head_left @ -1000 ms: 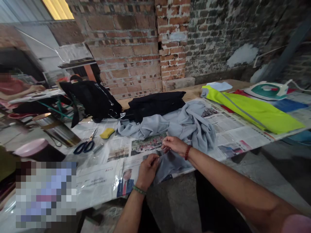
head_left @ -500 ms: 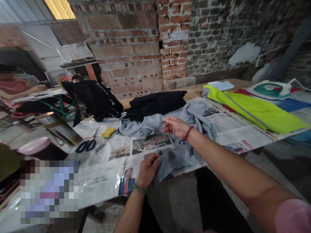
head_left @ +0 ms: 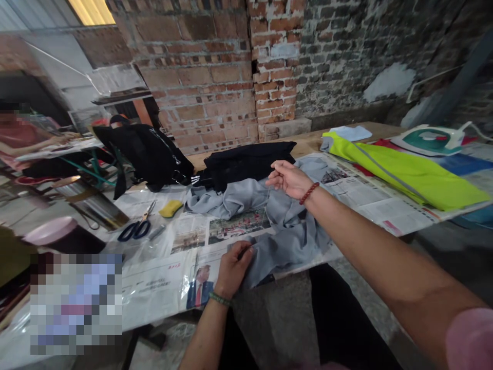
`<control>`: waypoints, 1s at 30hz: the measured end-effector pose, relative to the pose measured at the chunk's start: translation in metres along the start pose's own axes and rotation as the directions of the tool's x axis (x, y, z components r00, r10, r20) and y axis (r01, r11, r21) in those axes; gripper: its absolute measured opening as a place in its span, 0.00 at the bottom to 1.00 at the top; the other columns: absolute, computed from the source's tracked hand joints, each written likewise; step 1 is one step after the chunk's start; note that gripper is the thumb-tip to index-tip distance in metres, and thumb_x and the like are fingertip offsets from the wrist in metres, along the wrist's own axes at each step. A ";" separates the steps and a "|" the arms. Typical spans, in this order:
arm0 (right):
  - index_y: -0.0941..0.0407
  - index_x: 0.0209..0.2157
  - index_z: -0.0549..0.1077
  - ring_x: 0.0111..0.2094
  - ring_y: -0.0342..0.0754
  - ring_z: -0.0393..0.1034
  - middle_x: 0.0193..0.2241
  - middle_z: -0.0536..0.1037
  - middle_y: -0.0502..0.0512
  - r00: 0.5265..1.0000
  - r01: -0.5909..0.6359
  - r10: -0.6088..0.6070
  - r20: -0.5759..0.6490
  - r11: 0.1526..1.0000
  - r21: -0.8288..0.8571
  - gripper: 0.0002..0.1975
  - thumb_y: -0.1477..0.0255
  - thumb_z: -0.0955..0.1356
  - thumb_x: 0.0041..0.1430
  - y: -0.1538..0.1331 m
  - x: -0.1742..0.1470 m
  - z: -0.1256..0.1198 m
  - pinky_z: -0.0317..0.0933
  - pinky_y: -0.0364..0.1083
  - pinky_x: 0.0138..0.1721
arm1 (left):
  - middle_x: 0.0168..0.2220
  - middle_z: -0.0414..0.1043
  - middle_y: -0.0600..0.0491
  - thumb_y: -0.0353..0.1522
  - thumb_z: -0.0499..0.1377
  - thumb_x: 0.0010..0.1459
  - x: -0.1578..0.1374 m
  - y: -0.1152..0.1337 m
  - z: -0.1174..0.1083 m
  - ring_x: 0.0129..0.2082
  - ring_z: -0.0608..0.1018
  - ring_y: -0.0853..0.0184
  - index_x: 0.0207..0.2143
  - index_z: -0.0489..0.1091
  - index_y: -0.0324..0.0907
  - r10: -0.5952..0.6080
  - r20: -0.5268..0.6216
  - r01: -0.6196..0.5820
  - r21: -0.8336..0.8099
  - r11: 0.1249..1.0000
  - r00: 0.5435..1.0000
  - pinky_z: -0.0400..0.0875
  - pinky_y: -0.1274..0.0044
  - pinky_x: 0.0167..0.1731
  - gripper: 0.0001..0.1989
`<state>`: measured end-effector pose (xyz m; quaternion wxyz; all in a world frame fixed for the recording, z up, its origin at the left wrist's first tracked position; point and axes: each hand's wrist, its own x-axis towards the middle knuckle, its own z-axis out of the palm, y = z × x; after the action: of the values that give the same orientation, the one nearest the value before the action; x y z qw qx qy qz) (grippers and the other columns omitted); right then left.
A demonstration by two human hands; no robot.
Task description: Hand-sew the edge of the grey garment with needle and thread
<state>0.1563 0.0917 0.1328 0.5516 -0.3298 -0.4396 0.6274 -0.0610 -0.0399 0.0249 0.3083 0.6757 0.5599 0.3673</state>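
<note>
A crumpled length of grey cloth point(head_left: 283, 252) lies in a loose loop over the newspaper-covered table. At its near left end, my left hand point(head_left: 233, 267) is closed, pinching the cloth's edge between thumb and fingers. My right hand point(head_left: 290, 180) is raised above the far part of the cloth, its fingers drawn together in a pinch. Whatever sits between those fingertips is too small to make out; a faint thin line, perhaps thread, runs down below them. Behind the cloth is a folded black garment point(head_left: 250, 162).
Left of the cloth are a yellow sponge point(head_left: 170, 208), scissors point(head_left: 137, 226), a steel flask point(head_left: 92, 203), a pink-lidded cup point(head_left: 65, 236) and a black bag point(head_left: 148, 154). On the right lie a neon-yellow garment point(head_left: 404, 172) and an iron point(head_left: 433, 140). Another person point(head_left: 26, 139) sits far left.
My right hand has moved up and to the right, away from my left hand. My left hand stays on the cloth's edge. The view has shifted slightly.
</note>
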 end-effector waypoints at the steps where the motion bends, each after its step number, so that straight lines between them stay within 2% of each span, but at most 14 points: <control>1: 0.55 0.33 0.61 0.20 0.41 0.72 0.17 0.70 0.44 1.000 0.001 -0.001 -0.005 1.000 0.008 0.05 0.74 0.56 0.62 0.003 -0.002 0.000 0.56 0.35 0.15 | 0.30 0.72 0.55 0.37 0.55 0.52 0.000 0.000 0.000 0.32 0.72 0.67 0.34 0.69 0.42 -0.011 -0.006 0.011 -0.013 1.000 1.000 0.65 0.78 0.33 0.10; 4: 0.55 0.33 0.61 0.17 0.40 0.70 0.17 0.69 0.44 0.998 -0.054 0.054 0.032 0.999 -0.003 0.05 0.74 0.57 0.61 0.027 -0.014 0.006 0.58 0.36 0.16 | 0.31 0.73 0.54 0.35 0.56 0.49 0.000 0.002 0.000 0.34 0.73 0.66 0.35 0.69 0.42 -0.038 -0.011 0.037 -0.046 0.998 0.999 0.66 0.77 0.35 0.11; 8: 0.56 0.34 0.63 0.14 0.40 0.66 0.16 0.68 0.43 0.967 -0.193 0.200 0.160 0.979 -0.060 0.04 0.72 0.60 0.58 0.078 -0.036 0.019 0.58 0.37 0.15 | 0.32 0.74 0.54 0.32 0.55 0.46 0.001 0.005 -0.003 0.34 0.74 0.65 0.35 0.69 0.41 -0.040 0.032 0.042 -0.062 0.997 0.999 0.67 0.76 0.36 0.12; 11: 0.57 0.32 0.64 0.11 0.38 0.63 0.15 0.67 0.42 0.972 -0.210 0.216 0.094 0.975 -0.069 0.05 0.70 0.62 0.55 0.105 -0.044 0.016 0.56 0.37 0.14 | 0.33 0.75 0.54 0.30 0.54 0.45 0.001 0.007 -0.008 0.35 0.75 0.65 0.35 0.70 0.41 -0.027 0.044 0.028 -0.023 0.999 0.999 0.68 0.76 0.37 0.13; 15: 0.56 0.33 0.63 0.12 0.38 0.62 0.15 0.66 0.41 0.982 -0.126 0.138 -0.127 0.987 0.100 0.07 0.69 0.64 0.53 0.114 -0.041 -0.007 0.58 0.38 0.15 | 0.34 0.76 0.53 0.29 0.55 0.44 0.001 0.007 -0.020 0.35 0.76 0.65 0.36 0.72 0.41 0.018 0.054 -0.024 0.119 0.993 0.998 0.69 0.75 0.38 0.14; 19: 0.55 0.33 0.62 0.14 0.38 0.63 0.16 0.66 0.42 0.977 -0.091 0.123 -0.173 0.979 0.184 0.10 0.66 0.66 0.50 0.116 -0.039 -0.025 0.59 0.39 0.18 | 0.33 0.77 0.52 0.30 0.57 0.46 0.001 0.001 -0.027 0.34 0.77 0.63 0.36 0.74 0.43 0.053 0.118 -0.087 0.303 0.949 0.992 0.69 0.73 0.37 0.13; 22: 0.55 0.33 0.62 0.15 0.38 0.62 0.17 0.65 0.42 0.982 -0.052 0.074 -0.174 0.990 0.128 0.12 0.64 0.66 0.49 0.121 -0.042 -0.024 0.59 0.39 0.19 | 0.32 0.78 0.52 0.32 0.56 0.49 0.001 -0.004 -0.024 0.32 0.77 0.63 0.33 0.75 0.43 0.071 0.078 -0.092 0.320 0.943 0.994 0.70 0.73 0.35 0.10; 25: 0.55 0.35 0.65 0.17 0.38 0.64 0.20 0.67 0.43 0.995 -0.053 0.043 -0.088 0.993 -0.109 0.10 0.67 0.64 0.50 0.121 -0.045 -0.014 0.60 0.40 0.21 | 0.30 0.78 0.52 0.32 0.56 0.50 -0.001 -0.008 -0.018 0.30 0.78 0.64 0.31 0.75 0.43 0.108 0.034 -0.113 0.314 0.943 0.994 0.69 0.73 0.36 0.08; 27: 0.56 0.34 0.69 0.19 0.38 0.66 0.24 0.69 0.47 0.998 -0.001 0.023 0.050 0.918 -0.396 0.08 0.72 0.63 0.51 0.115 -0.047 -0.004 0.60 0.40 0.24 | 0.29 0.78 0.52 0.31 0.57 0.50 -0.003 -0.009 -0.016 0.30 0.77 0.64 0.31 0.75 0.43 0.135 0.019 -0.134 0.323 0.937 0.991 0.68 0.73 0.36 0.08; 28: 0.57 0.33 0.70 0.22 0.39 0.67 0.27 0.71 0.49 0.989 0.079 0.003 0.146 0.834 -0.547 0.08 0.75 0.62 0.51 0.112 -0.048 0.002 0.61 0.41 0.27 | 0.29 0.78 0.52 0.31 0.56 0.50 -0.003 -0.009 -0.016 0.30 0.77 0.64 0.30 0.75 0.43 0.147 0.015 -0.144 0.321 0.936 0.989 0.68 0.73 0.35 0.08; 30: 0.58 0.32 0.73 0.29 0.41 0.68 0.31 0.72 0.53 0.924 0.320 -0.009 0.382 0.566 -0.760 0.10 0.79 0.61 0.51 0.105 -0.049 0.014 0.61 0.42 0.33 | 0.29 0.77 0.53 0.31 0.56 0.50 -0.004 -0.008 -0.016 0.29 0.77 0.66 0.30 0.75 0.43 0.166 0.007 -0.160 0.303 0.940 0.986 0.68 0.75 0.33 0.07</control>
<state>0.1097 0.0406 0.0384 0.3130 -0.3894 -0.7933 0.3480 -0.0791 -0.0421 0.0260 0.1646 0.7553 0.5546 0.3079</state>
